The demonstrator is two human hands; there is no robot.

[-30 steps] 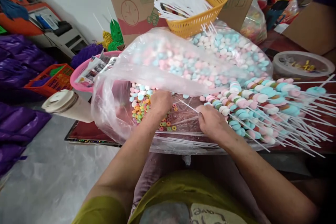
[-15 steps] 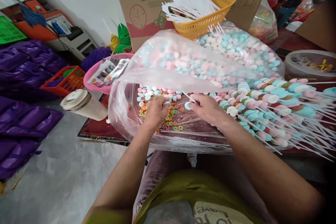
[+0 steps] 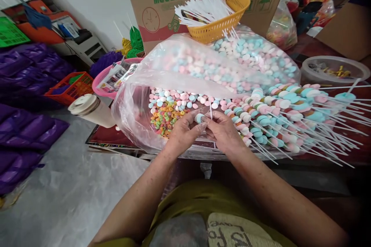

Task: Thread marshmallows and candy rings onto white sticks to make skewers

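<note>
My left hand (image 3: 185, 128) and my right hand (image 3: 223, 129) meet over the front of the open plastic bag (image 3: 124, 104). Between the fingertips sits a pale blue and white marshmallow (image 3: 199, 118), pinched by the left hand, with right fingers at its side. A thin white stick (image 3: 210, 109) rises from my closed right hand; its lower end is hidden by the fingers. Colourful ring gummies (image 3: 165, 119) lie beyond my left hand. Behind them are loose pink, white and blue marshmallows (image 3: 180, 98). Marshmallow skewers (image 3: 278, 104) are piled right of my right hand.
A yellow basket (image 3: 207, 34) of white sticks rests on the filled bag, before a cardboard box (image 3: 156, 27). On the left stand a pink basket (image 3: 101, 90) with packets and a lidded cup (image 3: 94, 112). A clear round tub (image 3: 333, 79) is at the right.
My hands have come together; the left moved right, away from the gummies, to meet the right at the marshmallow. The stick has swung closer to upright. The camera view has shifted slightly.
</note>
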